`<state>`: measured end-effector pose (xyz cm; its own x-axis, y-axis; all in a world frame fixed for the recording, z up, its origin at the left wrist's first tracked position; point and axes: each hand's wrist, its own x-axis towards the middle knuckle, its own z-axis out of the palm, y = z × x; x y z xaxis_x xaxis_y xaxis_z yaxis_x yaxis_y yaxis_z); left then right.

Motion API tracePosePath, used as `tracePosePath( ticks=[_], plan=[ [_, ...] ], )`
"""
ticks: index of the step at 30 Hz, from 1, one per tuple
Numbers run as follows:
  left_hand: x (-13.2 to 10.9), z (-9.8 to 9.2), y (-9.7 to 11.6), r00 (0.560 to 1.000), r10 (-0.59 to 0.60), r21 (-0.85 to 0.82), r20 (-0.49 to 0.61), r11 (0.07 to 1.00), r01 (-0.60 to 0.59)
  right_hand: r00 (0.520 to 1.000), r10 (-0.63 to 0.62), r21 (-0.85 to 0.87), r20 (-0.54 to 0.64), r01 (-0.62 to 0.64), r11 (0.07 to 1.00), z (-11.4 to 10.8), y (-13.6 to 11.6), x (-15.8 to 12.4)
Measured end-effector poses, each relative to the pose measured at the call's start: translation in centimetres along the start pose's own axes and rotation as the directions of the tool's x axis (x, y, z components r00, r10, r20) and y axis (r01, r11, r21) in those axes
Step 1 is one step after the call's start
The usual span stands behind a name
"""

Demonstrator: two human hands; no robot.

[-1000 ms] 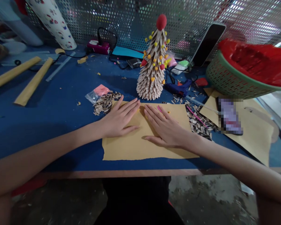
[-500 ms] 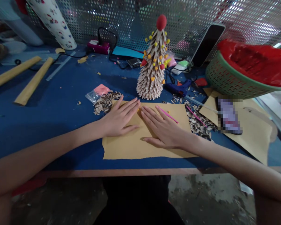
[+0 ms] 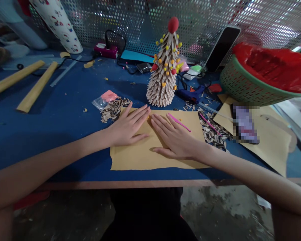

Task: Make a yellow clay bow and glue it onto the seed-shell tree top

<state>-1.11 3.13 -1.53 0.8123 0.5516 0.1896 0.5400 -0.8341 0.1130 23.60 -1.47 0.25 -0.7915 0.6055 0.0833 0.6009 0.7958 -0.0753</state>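
My left hand [image 3: 127, 128] and my right hand [image 3: 175, 138] lie flat, palms down and fingers stretched out, side by side on a tan paper sheet [image 3: 140, 157] near the front edge of the blue table [image 3: 57, 113]. Neither hand holds anything. A thin pink stick [image 3: 179, 123] lies on the paper just right of my right fingers. Behind the paper stands a cone-shaped tree made of seed shells [image 3: 164, 72], with yellow and red beads and a red ball on top.
Sunflower seed piles lie left [image 3: 112, 109] and right [image 3: 213, 132] of the paper. A blue glue gun [image 3: 192, 94], a green basket with red plastic [image 3: 256, 83], a propped phone [image 3: 223, 47], more tan paper [image 3: 273, 137] and rolled paper tubes [image 3: 35, 88] are around. Perforated metal screen [image 3: 130, 20] behind.
My right hand slid slightly left and uncovered the pink stick. My left hand has stayed put.
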Motion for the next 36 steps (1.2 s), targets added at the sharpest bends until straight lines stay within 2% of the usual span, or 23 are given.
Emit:
tracePosePath(
  ticks=[3, 16, 36],
  plan=[
    [-0.01, 0.0, -0.01, 1.0, 0.002, -0.006, -0.003, 1.0, -0.002, 1.0, 0.028, 0.004, -0.01, -0.028, 1.0, -0.04, -0.05, 0.0],
    [0.05, -0.16, 0.13, 0.999, -0.009, 0.038, 0.033, 0.999, 0.008, 1.0, -0.007, 0.012, 0.028, 0.007, 1.0, -0.39, -0.12, 0.35],
    [0.05, -0.2, 0.09, 0.999, -0.008, -0.009, 0.033, 1.0, 0.008, 1.0, -0.008, 0.015, 0.025, 0.007, 1.0, -0.74, -0.25, 0.5]
  ],
)
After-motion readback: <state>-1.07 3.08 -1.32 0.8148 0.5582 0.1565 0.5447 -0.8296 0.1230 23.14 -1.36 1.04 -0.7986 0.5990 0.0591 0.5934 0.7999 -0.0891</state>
